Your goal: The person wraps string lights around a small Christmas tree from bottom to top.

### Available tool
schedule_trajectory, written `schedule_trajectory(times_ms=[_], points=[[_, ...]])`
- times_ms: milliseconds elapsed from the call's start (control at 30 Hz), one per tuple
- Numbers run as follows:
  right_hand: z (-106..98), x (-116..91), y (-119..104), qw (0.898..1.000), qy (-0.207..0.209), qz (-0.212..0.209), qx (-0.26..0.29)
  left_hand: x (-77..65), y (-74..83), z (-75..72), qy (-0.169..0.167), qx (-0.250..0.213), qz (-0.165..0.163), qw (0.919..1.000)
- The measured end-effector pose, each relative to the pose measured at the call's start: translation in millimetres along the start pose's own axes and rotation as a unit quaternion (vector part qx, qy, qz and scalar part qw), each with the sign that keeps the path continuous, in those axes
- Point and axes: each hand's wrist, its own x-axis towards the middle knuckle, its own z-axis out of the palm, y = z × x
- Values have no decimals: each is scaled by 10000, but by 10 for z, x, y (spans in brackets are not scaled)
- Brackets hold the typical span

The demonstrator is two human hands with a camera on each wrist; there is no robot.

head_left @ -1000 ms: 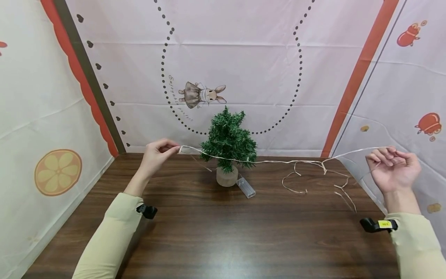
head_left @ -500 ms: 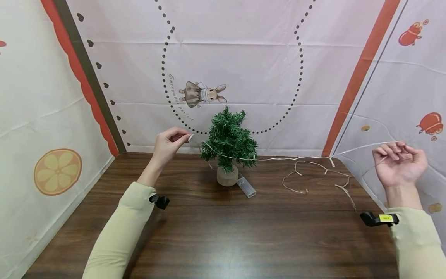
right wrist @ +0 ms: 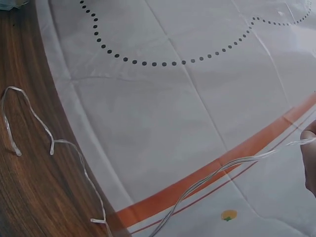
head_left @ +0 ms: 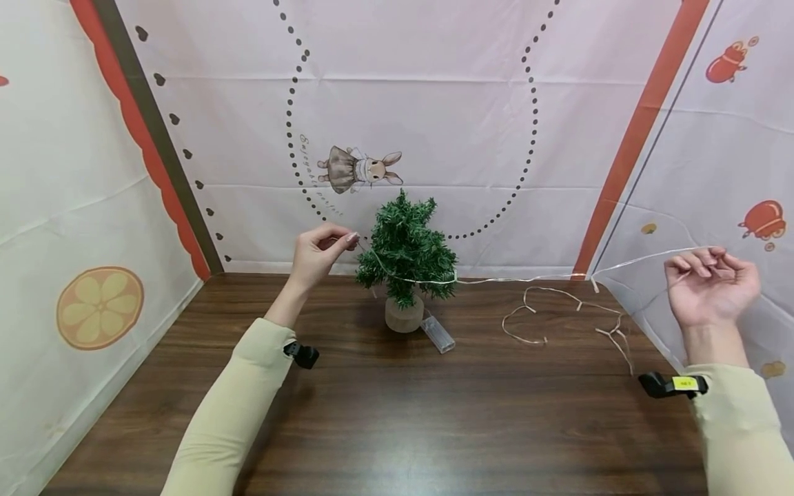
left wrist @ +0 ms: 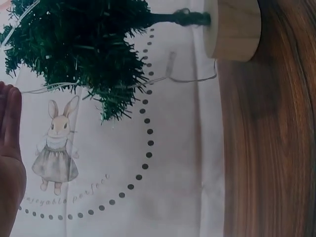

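Observation:
A small green artificial Christmas tree (head_left: pixel 411 244) stands upright on a round wooden base (head_left: pixel 404 315). A clear-wired string of fairy lights (head_left: pixel 496 281) crosses in front of its lower branches. My left hand (head_left: pixel 319 253), just left of the tree, pinches the wire between thumb and fingertips. Far to the right, raised at the table's edge, my right hand (head_left: pixel 712 293) holds another stretch of the same wire between thumb and curled fingers, palm up. Only part of the right hand (right wrist: pixel 310 160) shows in the right wrist view, with the doubled wire (right wrist: pixel 212 175) running from it.
A clear battery box (head_left: pixel 438 335) lies on the brown wooden table (head_left: pixel 397 413) beside the tree base, a thin wire leading to it. The loose end of the lights (head_left: pixel 524 339) curls on the table at right. Printed fabric (head_left: pixel 434 131) hangs close behind the tree.
My left hand has moved right and slightly up, bringing its piece of wire close to the tree. My right hand has shifted slightly right and up, still holding the wire.

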Motion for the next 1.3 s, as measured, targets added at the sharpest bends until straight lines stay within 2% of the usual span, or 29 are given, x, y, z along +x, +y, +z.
schedule_trajectory(times_ms=[100, 200, 333, 467, 633, 767, 1133, 1300], points=[[28, -8, -3, 9999, 142, -46, 5, -2, 2, 19, 29, -85, 5, 10000], [15, -16, 4, 9999, 118, 52, 11, -5, 1, 41, -50, 269, -188, 9994], [-10, -14, 23, 9997, 77, 235, 26, -6, -25, 97, -406, 903, -385, 9943], [-10, 14, 41, 9995, 102, 282, -15, -5, -105, 157, -773, 1349, -296, 9874], [5, 48, 57, 9996, 27, 263, -28, -3, -258, 208, -786, 1343, -216, 9876], [29, 60, 76, 9996, 32, 275, -23, 18, -254, 248, -786, 1261, -115, 9888], [76, 99, 125, 9990, -87, 420, 76, -23, -283, 306, -836, 1911, 245, 9777], [120, 99, 111, 9994, 9, 360, 13, -8, -250, 310, -979, 2057, 11, 9737]])
